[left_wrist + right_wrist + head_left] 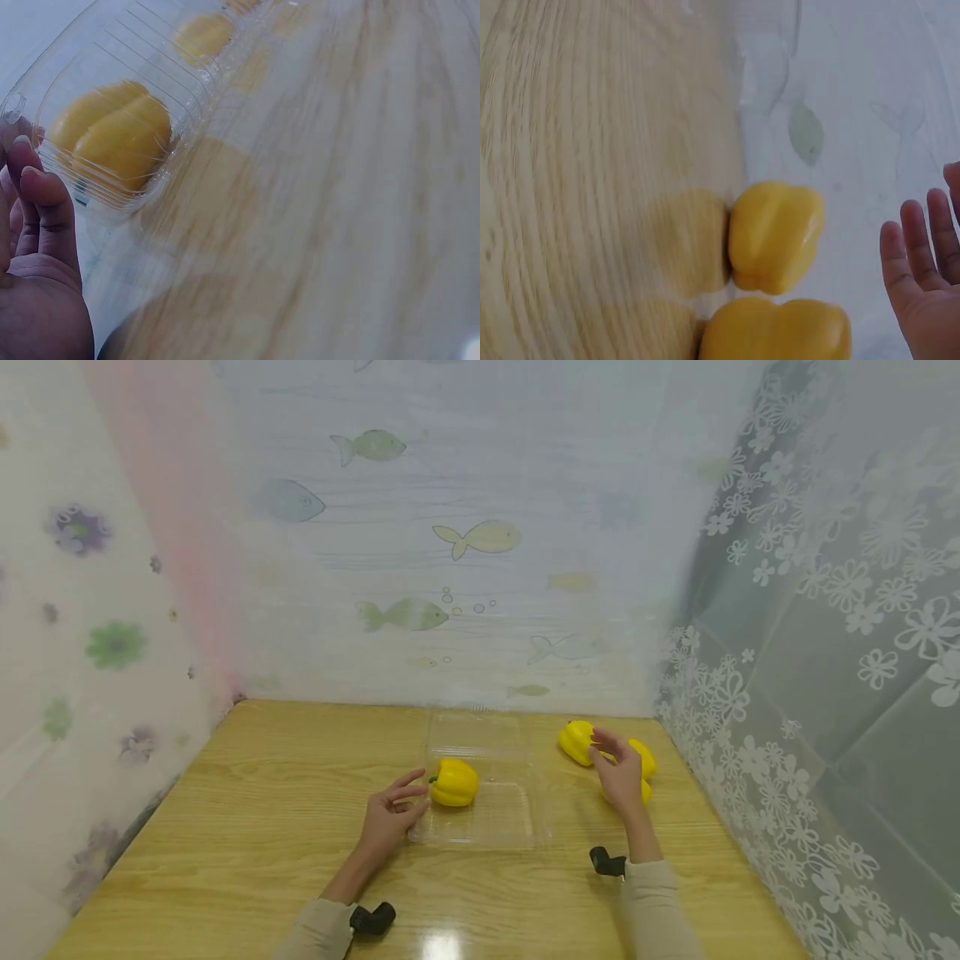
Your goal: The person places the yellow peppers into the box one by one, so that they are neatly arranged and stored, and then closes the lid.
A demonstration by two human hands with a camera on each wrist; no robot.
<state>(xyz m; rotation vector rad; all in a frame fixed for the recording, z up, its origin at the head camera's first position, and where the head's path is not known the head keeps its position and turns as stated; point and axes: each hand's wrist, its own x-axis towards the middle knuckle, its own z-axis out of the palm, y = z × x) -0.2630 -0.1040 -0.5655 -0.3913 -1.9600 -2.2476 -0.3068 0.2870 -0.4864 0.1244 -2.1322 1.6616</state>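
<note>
A clear plastic clamshell container (517,839) lies on the table with its lid (476,727) folded back. Inside its left part sits a yellow bell pepper (455,782), the green stem facing left. My left hand (392,817) is at the container's left edge with fingers loosely extended; whether they touch the plastic I cannot tell. Over on the right, my right hand (621,777) hovers above several yellow bell peppers, its fingers spread and nothing in them. One pepper (576,742) lies just left of that hand; others (643,760) are partly hidden behind it.
A wooden table (292,793) carries everything. A fish-patterned curtain (480,635) hangs at the back edge, with flowered curtains on the left (112,693) and right (840,735). Each wrist bears a small black camera.
</note>
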